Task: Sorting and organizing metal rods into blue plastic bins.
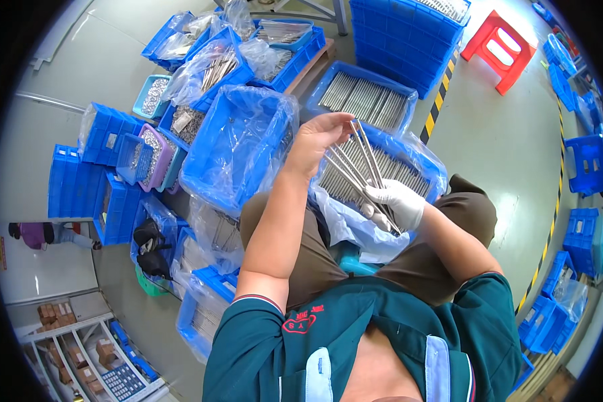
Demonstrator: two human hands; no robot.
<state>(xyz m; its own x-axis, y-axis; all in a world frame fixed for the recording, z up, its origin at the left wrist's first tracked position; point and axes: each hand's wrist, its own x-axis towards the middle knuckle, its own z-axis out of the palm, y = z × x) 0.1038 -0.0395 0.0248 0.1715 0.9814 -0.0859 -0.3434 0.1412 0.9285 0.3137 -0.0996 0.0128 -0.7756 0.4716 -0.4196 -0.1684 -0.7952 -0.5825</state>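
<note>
My right hand (396, 202), in a white glove, is wrapped round several slim, shiny metal rods (355, 175) that fan out toward the upper left. My bare left hand (318, 142) has its fingers curled at the rods' upper ends, pinching there; its fingertips partly hide what they grip. Under both hands is a blue crate (437, 175) lined with clear plastic, holding rows of similar rods (409, 167). Directly behind it, another blue crate (313, 100) holds more rods in neat rows. A crumpled pale plastic sheet (355, 226) hangs over the near edge, between my knees.
Left of my knees stands a blue crate with a clear liner (229, 144). Farther left are stacked blue crates (114, 134) and trays of small metal parts (155, 94). A red stool (499, 50) stands at the far right, past yellow-black floor tape (442, 100).
</note>
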